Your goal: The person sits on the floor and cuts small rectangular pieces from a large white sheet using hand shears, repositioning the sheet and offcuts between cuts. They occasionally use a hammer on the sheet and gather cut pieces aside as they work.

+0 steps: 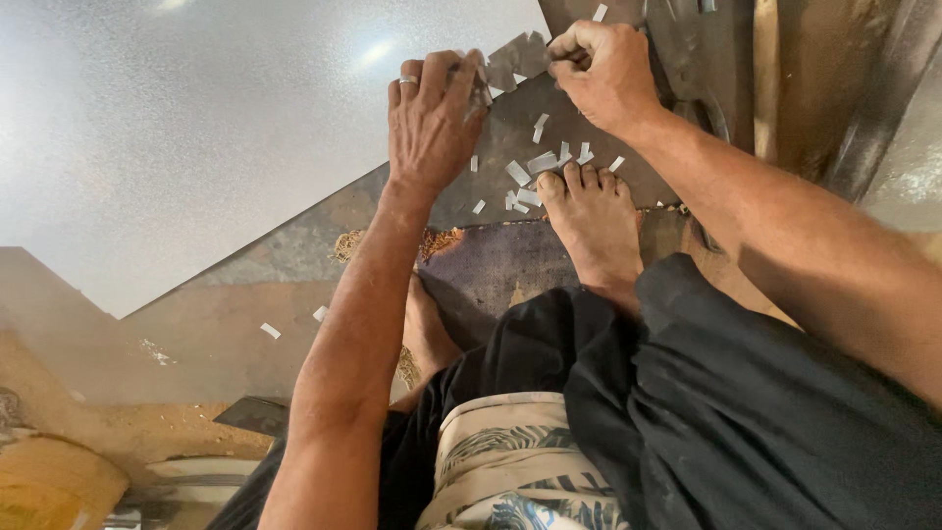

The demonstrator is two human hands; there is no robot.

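Nearest, a bare foot (589,221) pins the dull metal sheet (510,137) to the floor, its toes among small pale offcuts (543,162); these could nick the skin if the foot slides. Farther, the left hand (429,118) has its fingers closed on the sheet's far edge. Just right, the right hand (605,71) is clenched on something I cannot make out. Judging from this, a slip could drag a sharp edge across either palm.

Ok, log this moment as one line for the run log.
left hand: grips small grey metal piece | right hand: pinches same piece | bare foot: on dull grey metal sheet | white offcut chips: scattered by toes
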